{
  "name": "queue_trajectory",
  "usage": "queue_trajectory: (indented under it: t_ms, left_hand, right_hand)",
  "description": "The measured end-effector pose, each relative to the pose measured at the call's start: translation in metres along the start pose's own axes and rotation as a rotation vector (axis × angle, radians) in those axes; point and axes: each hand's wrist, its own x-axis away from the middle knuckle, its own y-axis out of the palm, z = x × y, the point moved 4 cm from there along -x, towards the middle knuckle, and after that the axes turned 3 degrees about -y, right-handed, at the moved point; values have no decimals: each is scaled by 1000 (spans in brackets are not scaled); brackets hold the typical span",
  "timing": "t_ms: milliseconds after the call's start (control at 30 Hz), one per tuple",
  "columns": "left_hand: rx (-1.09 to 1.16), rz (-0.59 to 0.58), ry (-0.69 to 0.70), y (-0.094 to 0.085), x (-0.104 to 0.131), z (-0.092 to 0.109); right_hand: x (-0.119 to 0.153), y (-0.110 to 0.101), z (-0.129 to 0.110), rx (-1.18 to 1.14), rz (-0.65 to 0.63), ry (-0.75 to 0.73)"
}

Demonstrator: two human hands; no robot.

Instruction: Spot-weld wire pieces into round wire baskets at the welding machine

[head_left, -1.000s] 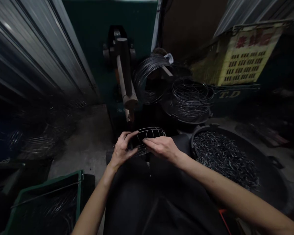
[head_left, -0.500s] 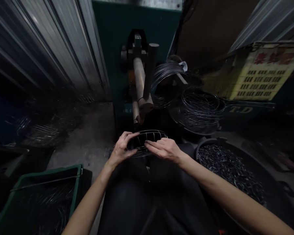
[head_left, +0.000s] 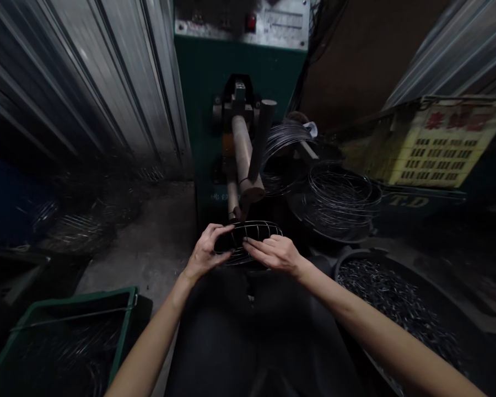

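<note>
A round wire basket (head_left: 258,230) of thin metal rings and short cross wires is held above my lap, just in front of the welding machine's lower rod tips (head_left: 236,212). My left hand (head_left: 209,249) grips its left side, thumb below and fingers above. On the right, my right hand (head_left: 275,252) is closed on the near side of the basket, its fingertips pointing left into the rings. Whether those fingertips also pinch a small wire piece is too dark to tell.
The green machine (head_left: 198,60) stands ahead. Wire coils (head_left: 343,193) lie at the right, below a yellow crate (head_left: 438,149). A tub of small metal pieces (head_left: 397,298) is near my right arm, a green crate (head_left: 126,331) at the lower left.
The view has tilted up, so the machine sits lower in the picture and its top panel shows more. Both hands keep their hold on the wire basket.
</note>
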Motion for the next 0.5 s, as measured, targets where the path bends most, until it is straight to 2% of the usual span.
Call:
queue_trajectory:
  t_ms: [233, 400, 500]
  left_hand:
    - [-26, 13, 16, -3, -11, -9]
    - [-50, 7, 19, -2, -14, -17]
    - [-70, 1, 20, -4, -17, -18]
  right_hand:
    - [-4, 13, 7, 36, 30, 18]
    - [-2, 19, 8, 10, -14, 29]
    - [-3, 23, 8, -3, 6, 54]
